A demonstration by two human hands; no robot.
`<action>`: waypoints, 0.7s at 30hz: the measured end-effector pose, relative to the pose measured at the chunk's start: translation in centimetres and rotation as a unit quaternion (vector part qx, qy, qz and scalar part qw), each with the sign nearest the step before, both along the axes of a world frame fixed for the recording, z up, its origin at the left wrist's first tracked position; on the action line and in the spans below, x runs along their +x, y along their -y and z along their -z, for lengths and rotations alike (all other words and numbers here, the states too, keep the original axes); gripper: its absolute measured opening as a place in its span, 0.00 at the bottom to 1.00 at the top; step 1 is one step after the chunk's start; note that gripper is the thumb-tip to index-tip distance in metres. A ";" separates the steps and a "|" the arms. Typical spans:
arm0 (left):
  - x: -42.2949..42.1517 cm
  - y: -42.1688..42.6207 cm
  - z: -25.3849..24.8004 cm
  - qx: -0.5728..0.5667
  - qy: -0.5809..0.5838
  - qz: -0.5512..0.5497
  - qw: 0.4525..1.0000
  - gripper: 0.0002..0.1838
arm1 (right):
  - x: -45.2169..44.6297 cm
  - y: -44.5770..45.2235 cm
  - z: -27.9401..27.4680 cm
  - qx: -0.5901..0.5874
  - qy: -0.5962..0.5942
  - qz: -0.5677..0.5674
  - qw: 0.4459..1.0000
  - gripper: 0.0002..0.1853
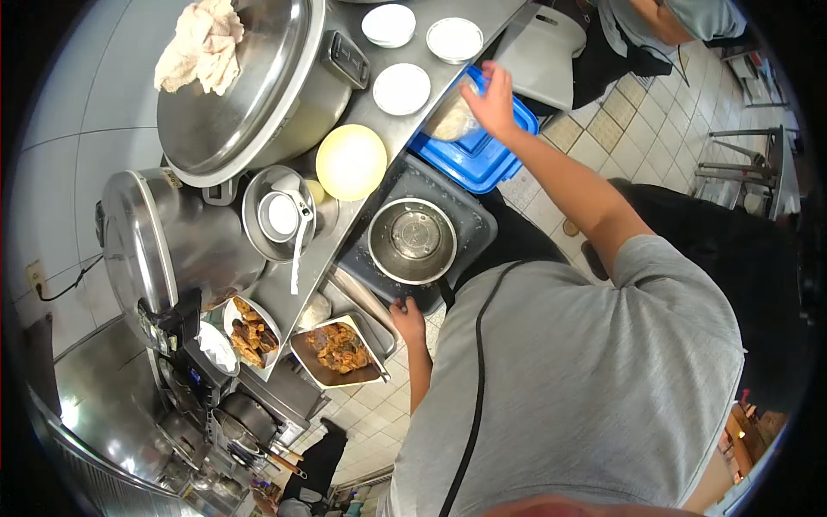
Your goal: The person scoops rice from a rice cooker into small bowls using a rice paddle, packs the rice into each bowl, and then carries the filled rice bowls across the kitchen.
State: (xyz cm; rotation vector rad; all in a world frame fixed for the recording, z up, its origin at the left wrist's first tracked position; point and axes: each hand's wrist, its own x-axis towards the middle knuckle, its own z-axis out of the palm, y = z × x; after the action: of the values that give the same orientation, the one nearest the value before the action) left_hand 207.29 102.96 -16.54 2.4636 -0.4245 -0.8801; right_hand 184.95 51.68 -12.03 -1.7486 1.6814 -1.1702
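My right hand [493,102] is over a blue plastic lid [491,164], fingers apart, beside a clear bag of pale food [451,119]. Whether its fingertips touch the bag is unclear. At the near edge of a dark grey tub [469,211], my left hand [409,317] has its fingers slightly bent and apart, with nothing visible in them. A round metal pot [413,242] stands in the tub, between my hands. Left of my left hand, a rectangular tray [340,346] holds browned, sauced food.
On the steel counter [376,129] are white bowls [401,89], a yellow bowl [351,162], a metal bowl with a ladle [279,214] and large lidded cookers [250,77]. Other people [314,470] are at the lower left and upper right. A grey lid [534,56] lies beyond my right hand.
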 end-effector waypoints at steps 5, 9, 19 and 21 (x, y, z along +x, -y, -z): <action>-2.9 1.3 -1.2 0.004 0.054 0.053 0.997 0.25 | 0.8 7.4 -2.8 -0.090 -0.093 0.015 0.991 0.63; -3.3 7.0 -3.3 -0.080 0.050 0.148 0.984 0.19 | 0.7 9.4 -3.1 -0.029 -0.092 -0.057 0.994 0.67; -5.5 37.3 -17.0 -0.261 0.269 0.366 0.852 0.32 | -2.3 6.0 -3.9 -0.080 0.070 -0.081 0.991 0.63; -5.7 41.9 -17.3 -0.230 0.310 0.363 0.848 0.43 | -4.4 3.5 -4.2 -0.076 0.086 -0.069 0.991 0.64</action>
State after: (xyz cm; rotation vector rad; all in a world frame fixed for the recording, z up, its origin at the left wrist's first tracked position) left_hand 201.63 61.01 0.72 2.0506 -1.6585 -0.1254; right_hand 180.59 48.17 -7.85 -1.7670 1.3804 -1.3725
